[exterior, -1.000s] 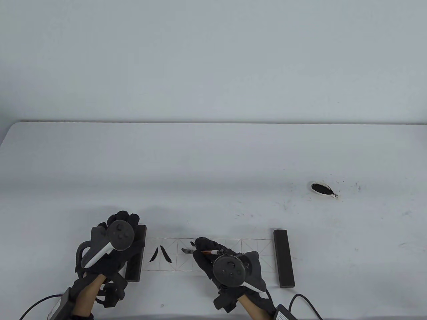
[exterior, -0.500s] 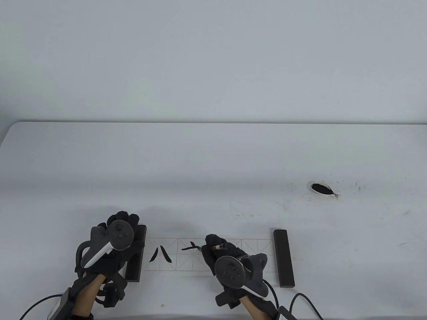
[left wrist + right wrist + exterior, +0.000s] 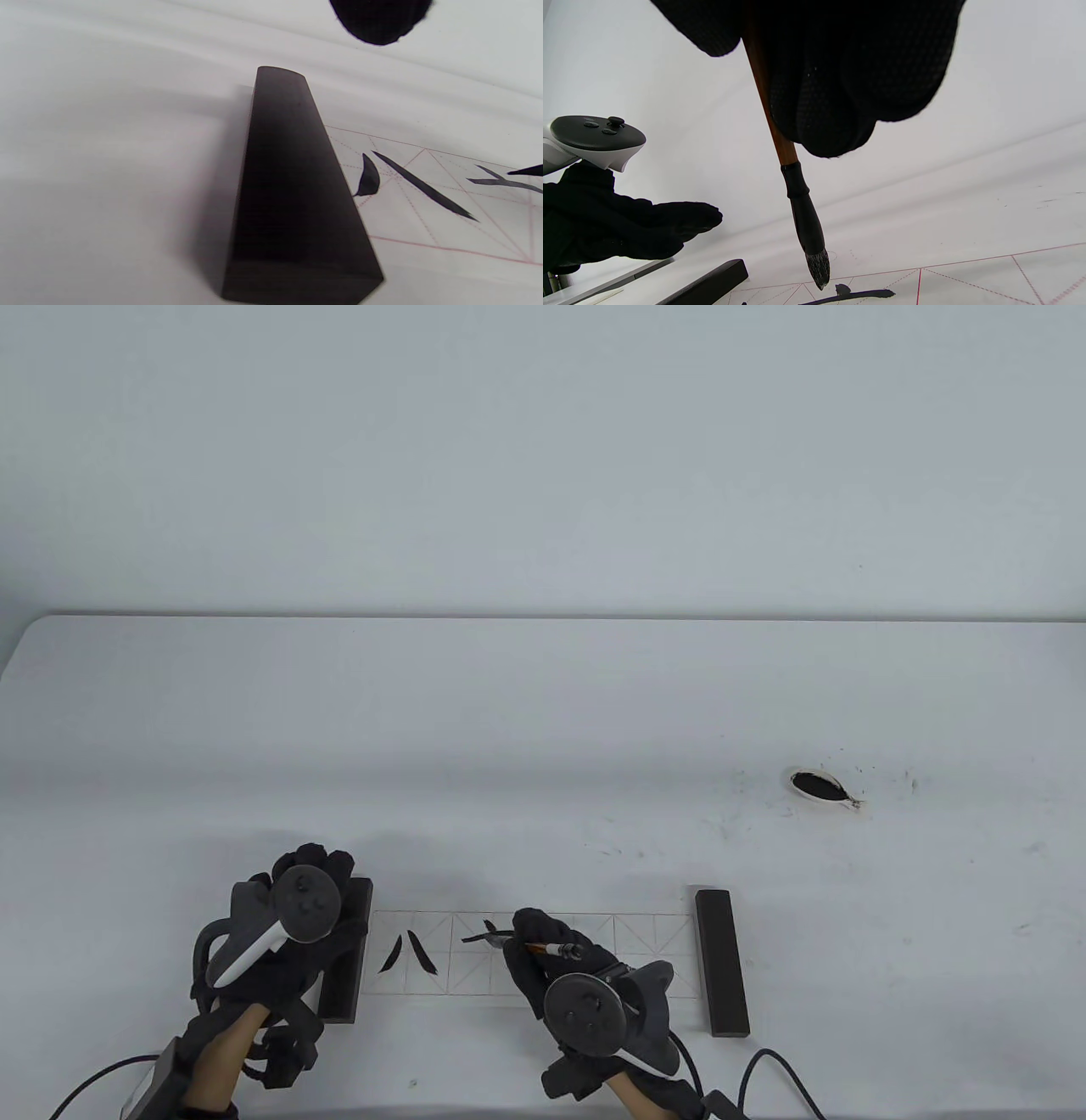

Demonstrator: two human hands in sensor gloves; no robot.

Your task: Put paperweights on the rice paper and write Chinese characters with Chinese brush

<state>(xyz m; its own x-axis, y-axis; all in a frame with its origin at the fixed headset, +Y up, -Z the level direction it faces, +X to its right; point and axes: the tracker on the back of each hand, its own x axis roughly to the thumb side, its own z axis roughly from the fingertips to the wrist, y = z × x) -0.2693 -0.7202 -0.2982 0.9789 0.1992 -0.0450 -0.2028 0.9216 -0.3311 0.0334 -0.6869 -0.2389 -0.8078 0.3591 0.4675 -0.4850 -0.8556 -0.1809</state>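
Observation:
A gridded rice paper strip lies near the table's front edge, with a dark paperweight at each end. My left hand rests with straight fingers over the left paperweight, also seen in the left wrist view. The right paperweight lies untouched. My right hand grips the brush over the second cell. In the right wrist view the brush has its wet tip just above the paper, beside a fresh horizontal stroke. A two-stroke character fills the first cell.
A small white ink dish with black ink sits at the right, with ink specks around it. Cables trail from both wrists off the front edge. The white table stretches far behind the paper.
My right hand drew a horizontal stroke rightward in the second cell, then came back a little to the left. The left hand has stayed on its paperweight.

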